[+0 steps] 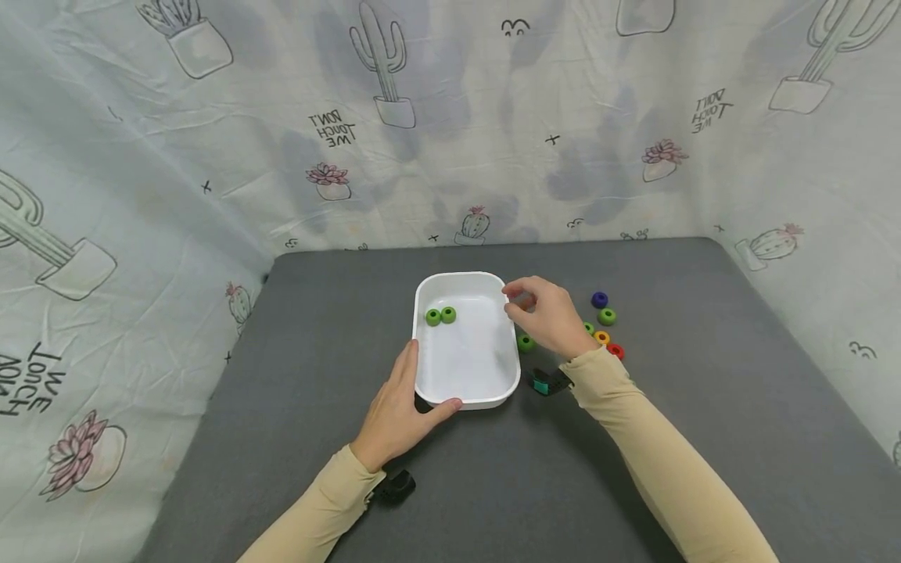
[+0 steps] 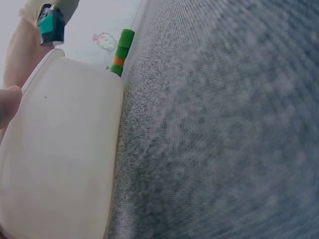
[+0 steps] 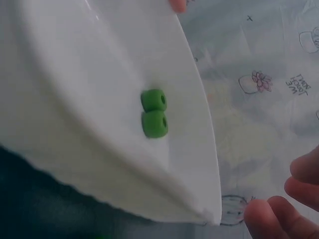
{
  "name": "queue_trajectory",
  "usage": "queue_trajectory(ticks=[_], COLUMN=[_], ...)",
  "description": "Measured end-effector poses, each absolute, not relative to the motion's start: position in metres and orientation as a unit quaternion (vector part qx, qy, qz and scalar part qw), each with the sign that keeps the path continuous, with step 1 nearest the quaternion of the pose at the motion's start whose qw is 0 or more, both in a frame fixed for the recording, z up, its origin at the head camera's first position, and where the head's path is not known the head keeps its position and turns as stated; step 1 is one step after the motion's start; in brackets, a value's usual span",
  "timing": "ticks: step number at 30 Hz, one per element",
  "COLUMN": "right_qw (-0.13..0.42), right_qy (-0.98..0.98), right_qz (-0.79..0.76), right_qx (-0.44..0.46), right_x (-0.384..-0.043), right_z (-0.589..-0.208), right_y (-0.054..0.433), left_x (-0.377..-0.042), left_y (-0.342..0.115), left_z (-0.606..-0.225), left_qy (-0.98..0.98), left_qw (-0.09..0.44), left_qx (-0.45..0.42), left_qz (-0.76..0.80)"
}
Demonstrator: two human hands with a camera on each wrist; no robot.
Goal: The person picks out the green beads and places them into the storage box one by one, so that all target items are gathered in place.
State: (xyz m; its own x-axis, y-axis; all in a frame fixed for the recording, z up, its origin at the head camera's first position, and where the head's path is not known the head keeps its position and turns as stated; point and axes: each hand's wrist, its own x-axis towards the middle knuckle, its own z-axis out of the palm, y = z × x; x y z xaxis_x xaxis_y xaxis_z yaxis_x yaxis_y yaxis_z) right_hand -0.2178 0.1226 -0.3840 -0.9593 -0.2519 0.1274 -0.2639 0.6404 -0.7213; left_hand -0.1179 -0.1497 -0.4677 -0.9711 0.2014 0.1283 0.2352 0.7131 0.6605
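Covering the table (image 1: 704,375), grey cloth, cactus-print sheets (image 1: 141,195) behind

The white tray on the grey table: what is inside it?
Inside the white tray lie two green beads, side by side and touching, near its far left corner. The rest of its floor looks bare. The right hand hides a little of the far right corner.
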Motion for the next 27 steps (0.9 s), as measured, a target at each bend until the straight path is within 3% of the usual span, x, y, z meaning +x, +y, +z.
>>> queue_trajectory(ticks=[27], right_qw=[-0.013], right_qy=[-0.946], right_qz=[0.263], right_qx=[0.187], right_x=[-0.208], right_z=[-0.441], right_y=[0.148], left_x=[-0.11], left_y=[-0.147], left_z=[-0.465], left_qy=[-0.923], left_qw=[0.043], left_qx=[-0.116], left_qz=[-0.365])
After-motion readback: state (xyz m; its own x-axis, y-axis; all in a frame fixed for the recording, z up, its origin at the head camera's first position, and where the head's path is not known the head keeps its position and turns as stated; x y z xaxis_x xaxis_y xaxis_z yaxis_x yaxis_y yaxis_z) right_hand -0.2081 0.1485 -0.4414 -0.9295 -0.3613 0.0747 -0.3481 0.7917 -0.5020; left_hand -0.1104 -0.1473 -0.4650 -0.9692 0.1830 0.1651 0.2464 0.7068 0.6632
